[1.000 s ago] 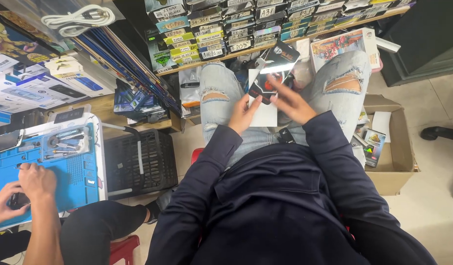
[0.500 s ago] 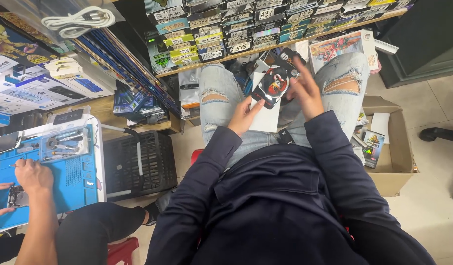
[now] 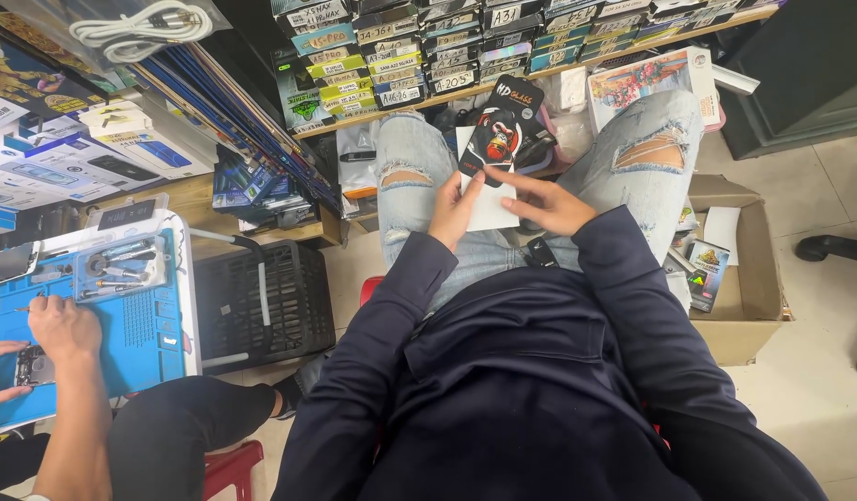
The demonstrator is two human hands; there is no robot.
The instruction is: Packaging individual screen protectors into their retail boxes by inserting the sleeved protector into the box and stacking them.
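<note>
Fingers of the left hand curl around the left edge of a flat white packet, thumb on top, holding it above the lap between the knees in torn pale jeans. The right hand lies across the packet's right side, fingers stretched out narrow and pointing left, resting on a black packet with a red-faced ape picture that overlaps the white one; whether they pinch it cannot be told. The white packet's lower part is hidden by both hands. At the frame's left edge, a co-worker's hand rests on a blue work mat, that person cut off.
</note>
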